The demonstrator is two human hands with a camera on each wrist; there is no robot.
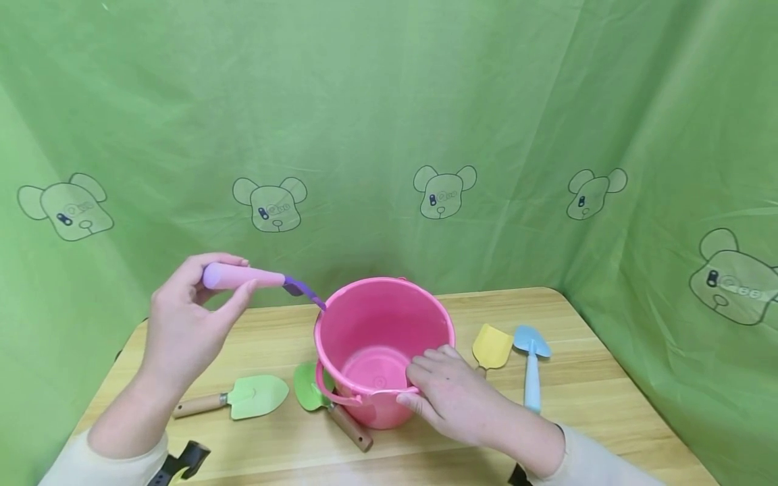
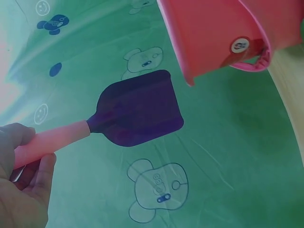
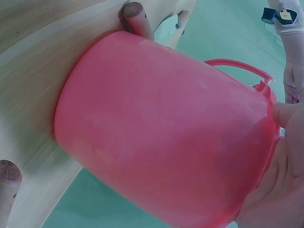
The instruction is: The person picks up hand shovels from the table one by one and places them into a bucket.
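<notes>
The small shovel (image 1: 267, 278) sits left of centre in the head view, held up above the table (image 1: 608, 412) with its tip by the upper-left edge of the bucket (image 1: 389, 314); whether the two touch I cannot tell. It looks light and stiff, probably hard to break. Its smooth handle (image 2: 61, 137) could turn a little under a loose pinch, so the thick part of the grip seems the best place to hold.

The left hand (image 1: 185, 331) has just that, thumb and fingers pinching the handle. The bucket looks like thin plastic, light for its bulk and slightly springy at the wall; its rim seems a secure hold. There the right hand (image 1: 456, 398), right of centre and low in the head view, grips it, fingers over the inside and thumb outside.

As for looks, the shovel has a pale pink, rounded handle and a dark purple blade (image 2: 140, 109), broad and squared at the tip. The bucket is bright pink, with a matching carrying loop (image 1: 328, 388) hanging at its lower left and nothing visible inside.
</notes>
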